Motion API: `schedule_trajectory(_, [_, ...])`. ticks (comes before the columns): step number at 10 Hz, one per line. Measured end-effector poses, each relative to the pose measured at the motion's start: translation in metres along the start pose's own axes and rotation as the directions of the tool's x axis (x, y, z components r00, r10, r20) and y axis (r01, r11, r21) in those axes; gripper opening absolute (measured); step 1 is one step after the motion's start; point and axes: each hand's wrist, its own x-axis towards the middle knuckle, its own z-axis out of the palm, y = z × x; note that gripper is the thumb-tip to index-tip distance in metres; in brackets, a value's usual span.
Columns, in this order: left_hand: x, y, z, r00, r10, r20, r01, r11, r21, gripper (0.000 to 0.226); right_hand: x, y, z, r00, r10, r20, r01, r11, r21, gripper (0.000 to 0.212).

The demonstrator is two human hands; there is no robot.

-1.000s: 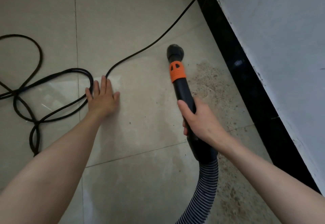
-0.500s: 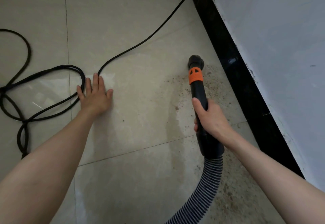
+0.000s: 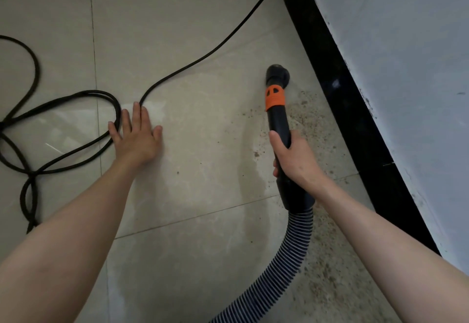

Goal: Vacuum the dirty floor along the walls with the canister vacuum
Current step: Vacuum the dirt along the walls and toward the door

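beside the wall, right hand [image 3: 295, 160] gripping vacuum nozzle [image 3: 277, 104], left hand [image 3: 135, 136] flat on floor [image 3: 203, 30]

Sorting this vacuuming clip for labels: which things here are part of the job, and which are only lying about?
Part of the job:
- nozzle
- hose
- dirt
- right hand gripping the wand

Lying about:
- black cable
- left hand resting flat on the floor

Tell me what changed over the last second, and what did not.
The vacuum nozzle swept right into the dirt by the black baseboard, then back slightly left. The right hand grips the wand as before; the left hand stays flat on the tile beside the black cord. Dirt remains along the wall.
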Motion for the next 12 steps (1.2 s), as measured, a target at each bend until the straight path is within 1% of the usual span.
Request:
schedule_trajectory(1, [0.000, 0.001, 0.001, 1.000, -0.007, -0.007, 0.007, 1.000, -0.003, 0.062, 0.006, 0.007, -0.010, 0.996, 0.053, -0.067, -0.053, 0.999, 0.005, 0.030])
schedule_trajectory(3, [0.000, 0.001, 0.000, 1.000, -0.008, -0.004, 0.008, 1.000, -0.006, 0.063, 0.012, 0.013, -0.029, 0.979, 0.137, -0.148, -0.138, 0.990, 0.000, 0.033])
schedule_trajectory(4, [-0.002, 0.002, -0.001, 1.000, -0.004, -0.006, 0.004, 1.000, -0.008, 0.063, 0.010, 0.011, -0.036, 0.976, 0.157, -0.151, -0.150, 0.987, 0.054, 0.032])
schedule_trajectory(5, [-0.002, 0.004, -0.003, 1.000, -0.003, 0.010, 0.003, 1.000, -0.011, 0.063, 0.001, 0.010, -0.039, 0.978, 0.151, -0.142, -0.135, 0.984, 0.117, 0.031])
schedule_trajectory(6, [0.000, 0.005, -0.008, 0.999, 0.004, 0.036, -0.003, 1.000, -0.023, 0.062, -0.009, 0.013, -0.038, 0.988, 0.118, -0.103, -0.107, 0.989, 0.103, 0.029])
schedule_trajectory(8, [-0.008, 0.014, -0.018, 0.997, 0.068, 0.048, -0.067, 0.998, -0.018, 0.059, -0.027, 0.014, -0.028, 0.998, 0.029, -0.059, -0.026, 0.998, 0.050, 0.027])
schedule_trajectory(9, [-0.023, 0.031, -0.025, 0.997, 0.073, -0.012, -0.074, 0.987, -0.143, 0.055, -0.042, 0.014, -0.018, 0.999, -0.041, 0.015, 0.041, 0.999, -0.033, 0.020])
schedule_trajectory(10, [-0.052, 0.060, -0.031, 0.992, 0.092, -0.087, -0.122, 0.880, -0.460, 0.043, -0.052, 0.007, -0.012, 0.993, -0.102, 0.055, 0.107, 0.988, -0.108, 0.028])
schedule_trajectory(11, [-0.100, 0.104, -0.043, 0.986, 0.129, 0.101, 0.013, 0.554, -0.833, 0.043, -0.062, 0.000, -0.005, 0.986, -0.102, 0.134, 0.116, 0.988, -0.105, 0.030])
schedule_trajectory(12, [-0.135, 0.137, -0.051, 0.938, 0.182, 0.295, 0.228, 0.318, -0.920, 0.051, -0.078, 0.008, 0.005, 0.966, -0.086, 0.245, 0.129, 0.977, -0.167, 0.031])
